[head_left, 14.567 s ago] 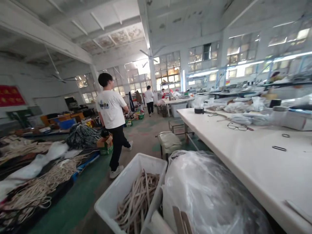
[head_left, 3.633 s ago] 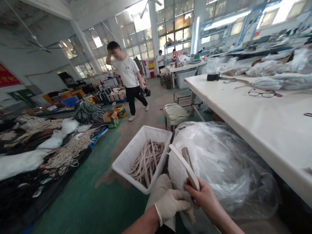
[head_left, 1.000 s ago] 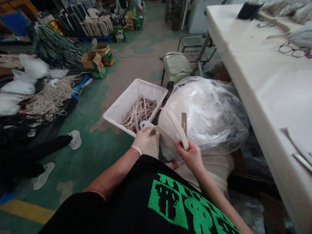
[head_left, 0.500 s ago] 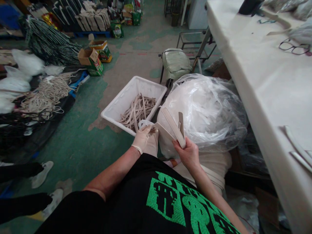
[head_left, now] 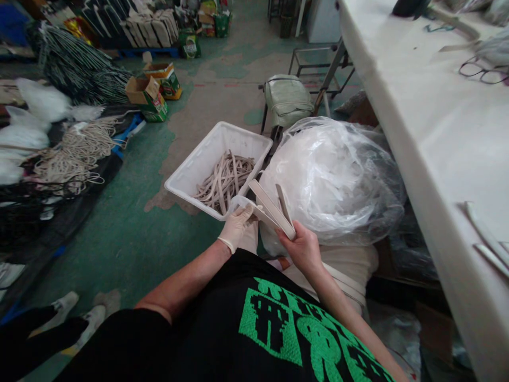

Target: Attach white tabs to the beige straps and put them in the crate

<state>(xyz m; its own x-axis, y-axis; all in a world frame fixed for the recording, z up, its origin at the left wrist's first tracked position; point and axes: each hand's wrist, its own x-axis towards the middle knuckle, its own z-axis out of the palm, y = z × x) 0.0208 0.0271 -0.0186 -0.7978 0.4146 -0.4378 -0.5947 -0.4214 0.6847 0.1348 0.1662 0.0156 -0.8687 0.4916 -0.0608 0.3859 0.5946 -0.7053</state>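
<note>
My left hand [head_left: 235, 228], in a thin pale glove, is closed on one end of a beige strap and also touches a piece of translucent plastic [head_left: 238, 202]. My bare right hand [head_left: 302, 246] grips the folded beige strap [head_left: 270, 204], whose loops and a darker end stick up past the fingers. Beyond my left hand stands a white plastic bin [head_left: 183, 179] with a tangle of beige straps [head_left: 225, 180] inside. To the right of the strap bulges a large clear plastic bag [head_left: 330, 159] with white contents.
A long white table [head_left: 433, 132] runs along the right, with eyeglasses [head_left: 477, 71] on it. A wrapped bundle [head_left: 289, 98] sits behind the bag. Cardboard boxes [head_left: 149, 98] and coiled cord [head_left: 75, 151] lie left. Another person's shoes [head_left: 89, 323] show at lower left.
The folded strap has tilted left and its loops are closer to my left hand. My right hand has shifted slightly left. The other person's feet have moved at lower left.
</note>
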